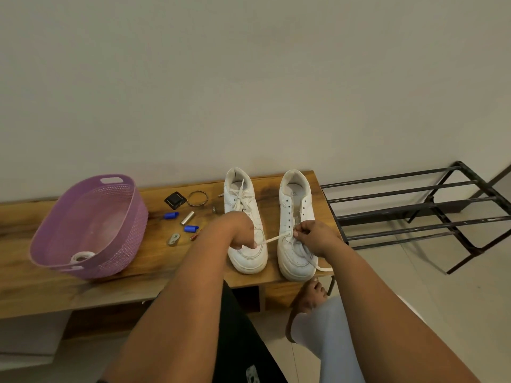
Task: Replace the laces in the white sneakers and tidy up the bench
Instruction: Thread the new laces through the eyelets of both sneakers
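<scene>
Two white sneakers stand side by side on the wooden bench (41,286), toes toward me. The left sneaker (246,261) has laces crossed in its upper eyelets. The right sneaker (294,205) has mostly bare eyelets. A white lace (272,239) stretches between my hands near the right sneaker's lower eyelets. My left hand (242,230) pinches one end over the left sneaker's toe. My right hand (313,236) pinches the lace at the right sneaker's eyelets. The lace's other end (322,268) trails off the bench's front edge.
A purple plastic basket (116,244) stands at the left with a white coil (81,256) inside. Small items lie between basket and sneakers: two blue caps (171,215), a silver tube (188,217), a black square piece (174,200), a bracelet (197,199). A black metal rack (414,211) stands right.
</scene>
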